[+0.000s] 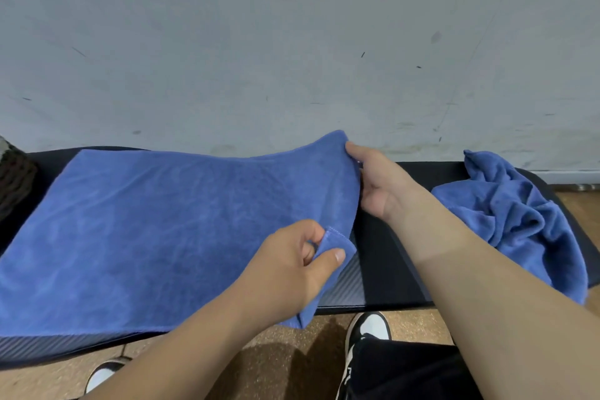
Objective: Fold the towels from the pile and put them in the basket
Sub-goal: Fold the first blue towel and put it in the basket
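we are pinching the towel (pixel 156 230) at its right edge, left hand (pixel 292 266) on its near corner, right hand (pixel 380 185) on its far corner; the towel is lying on the bench (pixel 383 256), its length running left of both hands

towel (pixel 156 230): blue plush cloth, matt | table (pixel 386 256): black, carbon-weave texture, slight sheen | wall (pixel 292 42): pale, matt, scuffed | floor (pixel 285 364): speckled brown
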Demonstrator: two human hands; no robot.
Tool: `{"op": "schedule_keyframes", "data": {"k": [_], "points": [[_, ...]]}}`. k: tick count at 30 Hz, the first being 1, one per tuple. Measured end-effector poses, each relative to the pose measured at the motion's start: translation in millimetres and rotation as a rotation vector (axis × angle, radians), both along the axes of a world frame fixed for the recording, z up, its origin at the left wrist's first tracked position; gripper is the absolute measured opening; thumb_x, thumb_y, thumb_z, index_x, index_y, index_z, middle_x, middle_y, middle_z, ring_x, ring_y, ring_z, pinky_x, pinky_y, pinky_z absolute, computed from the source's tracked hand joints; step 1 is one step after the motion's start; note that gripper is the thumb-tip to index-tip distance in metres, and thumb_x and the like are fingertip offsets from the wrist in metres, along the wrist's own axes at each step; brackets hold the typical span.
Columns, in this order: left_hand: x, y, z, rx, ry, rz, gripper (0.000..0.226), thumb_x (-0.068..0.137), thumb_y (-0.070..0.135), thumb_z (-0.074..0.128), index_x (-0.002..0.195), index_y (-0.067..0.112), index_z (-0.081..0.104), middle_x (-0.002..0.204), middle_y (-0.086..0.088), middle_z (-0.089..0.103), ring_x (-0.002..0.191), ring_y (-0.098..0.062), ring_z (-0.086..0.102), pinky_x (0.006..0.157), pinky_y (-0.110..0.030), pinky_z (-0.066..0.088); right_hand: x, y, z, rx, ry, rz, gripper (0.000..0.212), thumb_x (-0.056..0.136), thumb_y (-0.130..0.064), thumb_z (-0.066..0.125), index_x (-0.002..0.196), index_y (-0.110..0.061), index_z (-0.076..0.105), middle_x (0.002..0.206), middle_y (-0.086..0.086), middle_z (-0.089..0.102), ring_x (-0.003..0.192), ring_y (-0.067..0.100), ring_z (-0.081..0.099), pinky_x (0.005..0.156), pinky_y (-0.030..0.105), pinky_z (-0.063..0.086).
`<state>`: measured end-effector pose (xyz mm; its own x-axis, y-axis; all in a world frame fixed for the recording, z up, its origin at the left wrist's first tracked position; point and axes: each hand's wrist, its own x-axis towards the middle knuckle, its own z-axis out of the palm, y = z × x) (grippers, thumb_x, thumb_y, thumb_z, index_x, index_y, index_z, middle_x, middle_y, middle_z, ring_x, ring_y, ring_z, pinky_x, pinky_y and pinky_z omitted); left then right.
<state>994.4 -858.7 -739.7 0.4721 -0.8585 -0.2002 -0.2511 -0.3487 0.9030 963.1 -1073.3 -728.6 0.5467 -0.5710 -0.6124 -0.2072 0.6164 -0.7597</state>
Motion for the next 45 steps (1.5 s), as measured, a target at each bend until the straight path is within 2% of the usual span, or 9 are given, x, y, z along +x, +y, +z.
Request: {"op": "schedule_keyframes", "data": {"k": [6, 10, 18, 21, 25, 30, 33, 37, 45], "points": [[3, 2, 0, -0.097, -0.088, 0.042, 0.032, 0.096, 0.040, 0.070, 0.079, 0.017, 0.054, 0.048, 0.006, 0.036, 0.047, -0.009, 0.031, 0.050, -0.026, 0.029, -9, -10, 7, 0.034, -0.011, 0.027, 0.031, 0.102, -0.043, 0.057, 0.099, -0.016, 0.072, 0.081, 0.011, 0.075, 0.075, 0.027, 0.074, 0.073, 0.037, 0.055], [4, 0, 1, -0.105, -0.099, 0.014, 0.032, 0.097, 0.037, 0.069, 0.080, 0.015, 0.053, 0.049, 0.007, 0.034, 0.047, -0.010, 0.030, 0.050, -0.024, 0.028, -15, -14, 8, -0.026, 0.036, -0.001, 0.028, 0.098, -0.028, 0.065, 0.107, -0.003, 0.074, 0.104, 0.014, 0.076, 0.095, 0.028, 0.074, 0.084, 0.041, 0.061], [-2, -4, 0, -0.110, -0.060, 0.002, 0.038, 0.095, 0.038, 0.069, 0.073, 0.015, 0.050, 0.059, 0.007, 0.042, 0.056, -0.009, 0.037, 0.057, -0.028, 0.033, -28, -17, -6, -0.813, 0.296, -0.085, 0.029, 0.090, -0.004, 0.063, 0.083, -0.030, 0.075, 0.085, -0.009, 0.074, 0.088, 0.013, 0.069, 0.068, 0.016, 0.049], [-15, -11, 3, -0.056, 0.043, -0.003, 0.045, 0.097, 0.040, 0.067, 0.072, 0.008, 0.045, 0.058, 0.008, 0.036, 0.055, -0.009, 0.034, 0.057, -0.025, 0.032, -39, -24, -11, -0.921, 0.431, -0.047, 0.020, 0.094, -0.009, 0.063, 0.110, -0.005, 0.074, 0.098, 0.008, 0.074, 0.103, 0.031, 0.069, 0.081, 0.030, 0.053], [-42, -30, 6, 0.028, 0.175, -0.038, 0.050, 0.100, 0.038, 0.063, 0.065, 0.011, 0.041, 0.057, 0.001, 0.037, 0.053, -0.011, 0.034, 0.054, -0.023, 0.031, -56, -34, -16, -0.897, 0.444, -0.010, 0.033, 0.097, -0.006, 0.058, 0.129, -0.003, 0.066, 0.117, 0.013, 0.073, 0.102, 0.035, 0.068, 0.085, 0.035, 0.055], [-70, -52, 9, -0.018, 0.289, -0.072, 0.053, 0.103, 0.034, 0.060, 0.062, 0.010, 0.038, 0.051, 0.011, 0.033, 0.050, -0.007, 0.033, 0.055, -0.016, 0.039, -81, -58, -17, -0.852, 0.446, -0.083, 0.030, 0.096, -0.006, 0.052, 0.122, 0.002, 0.065, 0.085, 0.007, 0.061, 0.073, 0.024, 0.055, 0.066, 0.031, 0.043], [-80, -59, 11, -0.082, 0.306, -0.128, 0.055, 0.104, 0.038, 0.057, 0.068, 0.003, 0.036, 0.061, -0.002, 0.031, 0.063, -0.019, 0.036, 0.081, -0.043, 0.058, -94, -70, -13, -0.843, 0.438, -0.124, 0.032, 0.098, -0.007, 0.048, 0.124, 0.006, 0.061, 0.075, 0.012, 0.054, 0.065, 0.022, 0.044, 0.061, 0.031, 0.036], [-79, -54, 24, -0.128, 0.160, -0.093, 0.053, 0.103, 0.033, 0.059, 0.067, -0.001, 0.041, 0.062, -0.008, 0.033, 0.059, -0.012, 0.037, 0.058, -0.018, 0.036, -97, -69, 2, -0.834, 0.362, -0.136, 0.043, 0.102, -0.011, 0.047, 0.145, -0.015, 0.057, 0.068, -0.002, 0.058, 0.047, 0.011, 0.044, 0.043, 0.019, 0.037], [-36, 5, 48, -0.158, 0.111, 0.054, 0.042, 0.089, 0.033, 0.078, 0.065, 0.005, 0.058, 0.069, -0.019, 0.051, 0.060, -0.017, 0.041, 0.060, -0.029, 0.035, -38, -18, 34, -0.717, 0.011, -0.093, 0.011, 0.093, -0.002, 0.045, 0.082, 0.001, 0.043, 0.065, 0.000, 0.022, 0.065, 0.023, 0.019, 0.061, 0.035, 0.024]]}}
